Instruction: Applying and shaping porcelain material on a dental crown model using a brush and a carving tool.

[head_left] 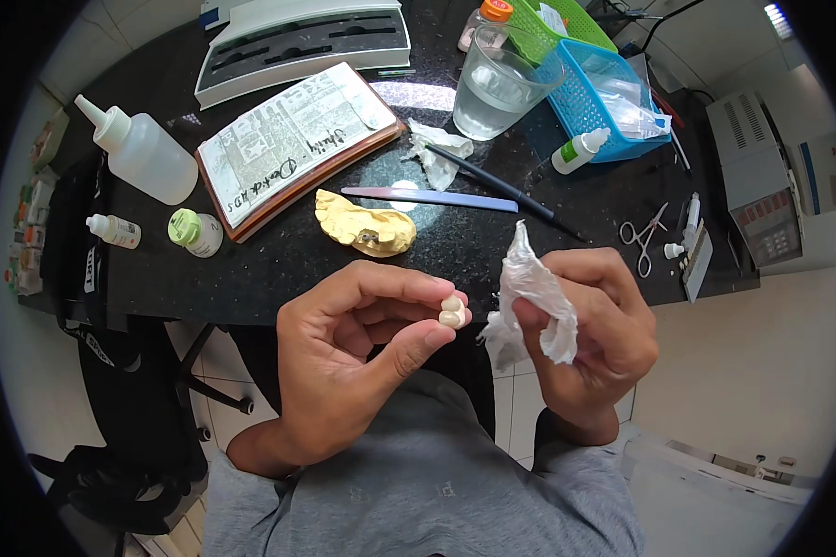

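Dental lab bench (pixel 267 276), tooth-shaped piece (pixel 451 317), yellow plaster model (pixel 362 226)

head-worn fisheye looks down, close above both hands (pixel 348 362) (pixel 604 348)

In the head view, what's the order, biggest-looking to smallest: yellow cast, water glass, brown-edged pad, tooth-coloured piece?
Brown-edged pad
Water glass
Yellow cast
Tooth-coloured piece, in the left hand
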Available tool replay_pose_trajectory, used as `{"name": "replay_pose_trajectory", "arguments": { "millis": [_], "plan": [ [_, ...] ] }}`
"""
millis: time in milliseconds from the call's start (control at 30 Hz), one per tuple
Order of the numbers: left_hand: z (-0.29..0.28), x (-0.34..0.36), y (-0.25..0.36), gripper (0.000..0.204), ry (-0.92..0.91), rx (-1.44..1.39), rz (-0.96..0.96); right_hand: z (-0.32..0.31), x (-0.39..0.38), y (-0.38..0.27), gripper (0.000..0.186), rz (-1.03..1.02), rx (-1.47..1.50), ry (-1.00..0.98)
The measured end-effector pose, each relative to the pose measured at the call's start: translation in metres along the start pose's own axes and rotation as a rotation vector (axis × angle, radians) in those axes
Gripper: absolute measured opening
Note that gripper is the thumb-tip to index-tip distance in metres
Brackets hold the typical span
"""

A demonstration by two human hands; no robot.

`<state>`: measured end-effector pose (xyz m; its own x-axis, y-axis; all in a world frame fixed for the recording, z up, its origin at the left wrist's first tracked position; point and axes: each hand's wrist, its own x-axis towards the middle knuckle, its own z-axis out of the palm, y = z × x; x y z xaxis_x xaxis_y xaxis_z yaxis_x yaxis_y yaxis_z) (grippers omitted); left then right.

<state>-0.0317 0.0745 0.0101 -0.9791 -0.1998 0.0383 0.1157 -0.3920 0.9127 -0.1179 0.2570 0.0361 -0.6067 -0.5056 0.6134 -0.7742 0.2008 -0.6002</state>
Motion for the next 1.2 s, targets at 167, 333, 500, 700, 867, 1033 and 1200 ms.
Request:
{"name": "replay_pose_trajectory", "arguments": {
  "millis": [167, 333, 500, 700, 867, 1033, 1200],
  "plan": [
    [-0.002, -0.004, -0.002, 0.027, -0.047, -0.023, -0.019, 0.005, -0.005, 0.001, 0.045, -0.032, 0.010, -0.051],
    [-0.002, -0.004, -0.002, 0.028, -0.063, 0.018, 0.003, 0.006, -0.009, 0.004, 0.050, -0.081, 0.032, -0.083],
    [-0.002, -0.005, -0.004, 0.028, -0.061, -0.023, 0.005, 0.005, -0.011, 0.005, 0.050, -0.104, 0.047, -0.099],
    [-0.002, -0.004, -0.005, 0.027, -0.075, 0.003, 0.039, 0.009, -0.012, 0.007, 0.048, -0.125, 0.056, -0.096],
    [-0.001, -0.004, -0.005, 0.026, -0.064, 0.000, 0.020, 0.009, -0.012, 0.006, 0.046, -0.133, 0.059, -0.088],
    [-0.001, -0.004, -0.004, 0.027, -0.067, -0.001, 0.015, 0.009, -0.011, 0.006, 0.043, -0.138, 0.049, -0.101],
    [-0.001, -0.005, -0.004, 0.027, -0.049, -0.011, 0.013, 0.009, -0.011, 0.004, 0.041, -0.109, 0.045, -0.091]
  ]
}}
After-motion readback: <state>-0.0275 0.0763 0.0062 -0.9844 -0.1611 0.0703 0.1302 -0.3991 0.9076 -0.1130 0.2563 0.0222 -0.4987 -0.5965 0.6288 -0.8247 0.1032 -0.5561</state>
